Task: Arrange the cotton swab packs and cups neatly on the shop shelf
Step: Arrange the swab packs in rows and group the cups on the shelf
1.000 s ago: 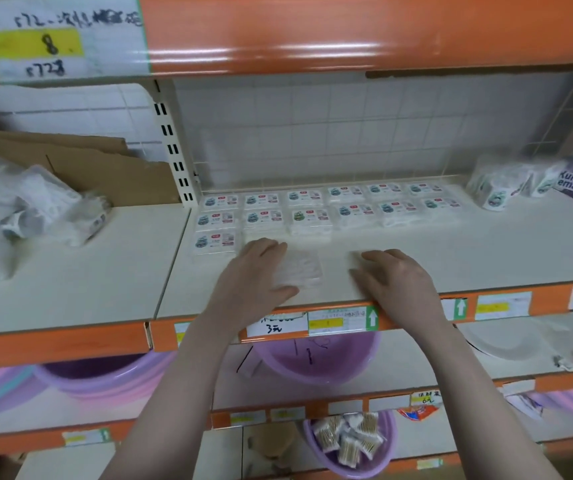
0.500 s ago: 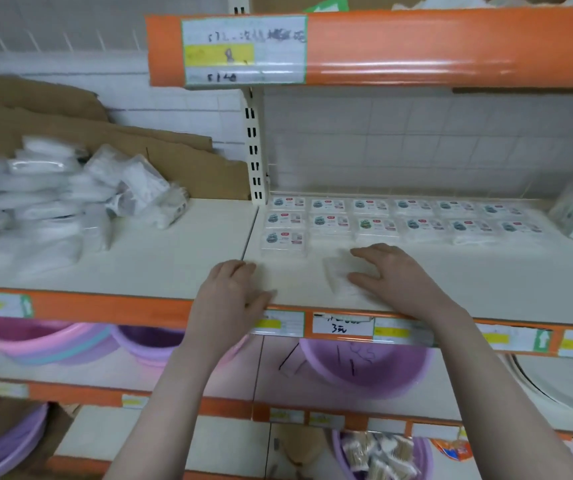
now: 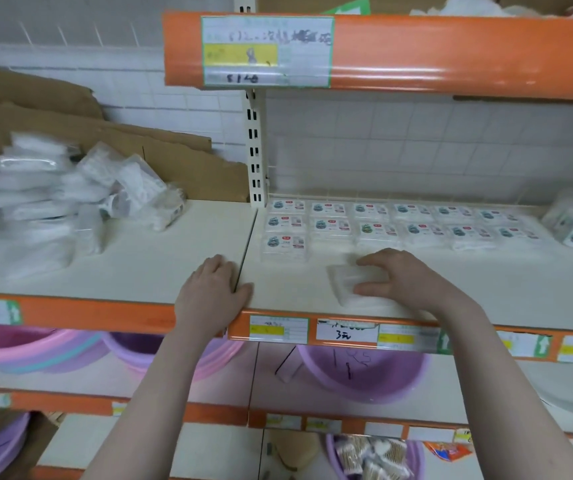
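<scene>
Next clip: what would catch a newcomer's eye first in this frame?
The two hands at the shelf's front edge: the right hand grips a clear pack lying face-down, while the left hand rests flat beside it, over the seam between boards. Behind them, labelled packs lie in tidy rows on the shelf, against a messy heap of packs at far left.

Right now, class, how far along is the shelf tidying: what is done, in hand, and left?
Done: labelled swab packs lie in neat rows at the back of the shelf. In hand: the right hand holds a clear pack near the front edge; the left hand rests on the shelf. Left: the loose heap of packs on the left.
</scene>
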Motion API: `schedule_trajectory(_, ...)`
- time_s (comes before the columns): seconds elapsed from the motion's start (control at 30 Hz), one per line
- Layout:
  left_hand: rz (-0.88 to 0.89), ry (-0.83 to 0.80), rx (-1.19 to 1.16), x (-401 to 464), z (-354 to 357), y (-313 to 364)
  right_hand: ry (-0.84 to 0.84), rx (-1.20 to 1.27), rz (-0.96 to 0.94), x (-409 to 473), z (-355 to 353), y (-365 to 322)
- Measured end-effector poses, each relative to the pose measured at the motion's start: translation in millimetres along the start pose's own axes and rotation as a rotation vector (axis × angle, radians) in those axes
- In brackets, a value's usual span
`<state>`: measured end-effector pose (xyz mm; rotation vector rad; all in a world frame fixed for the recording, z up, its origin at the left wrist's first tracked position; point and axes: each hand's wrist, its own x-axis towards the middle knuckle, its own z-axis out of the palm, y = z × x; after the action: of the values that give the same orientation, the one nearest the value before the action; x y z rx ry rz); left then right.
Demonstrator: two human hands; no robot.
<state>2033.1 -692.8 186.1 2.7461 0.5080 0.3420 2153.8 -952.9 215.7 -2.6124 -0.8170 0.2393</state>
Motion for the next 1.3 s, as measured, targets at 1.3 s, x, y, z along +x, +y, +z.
schedule_trajectory(1.3, 0.048, 0.086, 0.038, 6, 11, -9, 0.078, 0.130, -0.179, -18, 9, 2)
